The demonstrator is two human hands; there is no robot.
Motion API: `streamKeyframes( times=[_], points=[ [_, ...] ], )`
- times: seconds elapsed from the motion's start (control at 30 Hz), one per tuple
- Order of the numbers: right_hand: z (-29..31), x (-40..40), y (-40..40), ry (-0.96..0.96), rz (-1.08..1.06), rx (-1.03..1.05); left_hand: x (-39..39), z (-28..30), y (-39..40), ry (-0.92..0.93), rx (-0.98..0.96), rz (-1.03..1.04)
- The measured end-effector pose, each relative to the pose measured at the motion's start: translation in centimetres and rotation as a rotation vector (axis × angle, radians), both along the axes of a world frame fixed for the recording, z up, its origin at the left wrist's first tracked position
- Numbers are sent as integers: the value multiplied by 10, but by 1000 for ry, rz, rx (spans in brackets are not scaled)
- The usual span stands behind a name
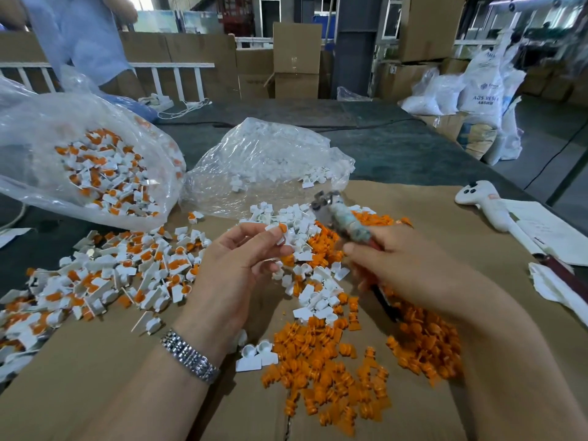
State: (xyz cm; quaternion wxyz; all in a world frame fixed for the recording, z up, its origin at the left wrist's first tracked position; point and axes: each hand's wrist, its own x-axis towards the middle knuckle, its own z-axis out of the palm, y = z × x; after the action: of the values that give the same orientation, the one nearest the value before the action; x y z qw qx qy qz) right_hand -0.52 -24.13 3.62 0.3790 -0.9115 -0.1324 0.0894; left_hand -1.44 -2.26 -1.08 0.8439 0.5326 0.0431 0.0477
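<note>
1. white cap piece [280,232], a small moulded plastic part with a flat tab and an orange plug showing in its cup, is sitting between the thumb and curled fingertips of the left hand [241,259], which is pinching it above the piles.
2. right hand [407,262] is gripping a tool [343,222] with its fingers wrapped round the handle; the shaft is looking bound in grubby pale tape, and the dull metal head is blurring as it points to 11 o'clock.
3. the white cap piece is hanging at 9 o'clock of the tool's shaft, near it but apart.
4. ribbed, spool-shaped orange plugs [324,370] are spreading at 5 o'clock of the hands, loose white pieces [299,224] are heaping between the hands at 12 o'clock, and joined white-and-orange pieces [111,275] are piling at 9 o'clock.
5. a crinkled clear bag [95,167] of joined pieces is slumping at 10 o'clock, and a second clear bag [270,160] of white parts is slumping at 12 o'clock.
6. a matt brown cardboard sheet [111,377] is covering the near part of a dark grey table [397,148]; a white handle-shaped device [477,198] and papers [547,230] are lying at 3 o'clock.
7. cardboard boxes [296,58] are standing at 12 o'clock in a warehouse room, white sacks [477,90] are leaning at 2 o'clock, and a person in pale blue [86,36] is standing at 11 o'clock.
</note>
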Motion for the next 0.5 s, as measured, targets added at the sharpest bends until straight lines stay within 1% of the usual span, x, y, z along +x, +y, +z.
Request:
streamKeyframes(
  times=[0.1, 0.17, 0.33, 0.43, 0.5],
  points=[
    [2, -4, 14, 39, 118, -135, 1, 0, 0, -30, -7, 27],
    [3, -6, 21, 27, 165, -161, 1, 0, 0, -51, 2, 35],
    [5, -9, 29, -4, 190, -180, 1, -2, -1, -84, 49, 62],
    [3, -11, 30, -22, 195, -229, 0, -1, -2, -77, 51, 80],
    [2, -13, 32, -33, 193, -225, 0, -2, -2, -63, 59, 95]
  ],
)
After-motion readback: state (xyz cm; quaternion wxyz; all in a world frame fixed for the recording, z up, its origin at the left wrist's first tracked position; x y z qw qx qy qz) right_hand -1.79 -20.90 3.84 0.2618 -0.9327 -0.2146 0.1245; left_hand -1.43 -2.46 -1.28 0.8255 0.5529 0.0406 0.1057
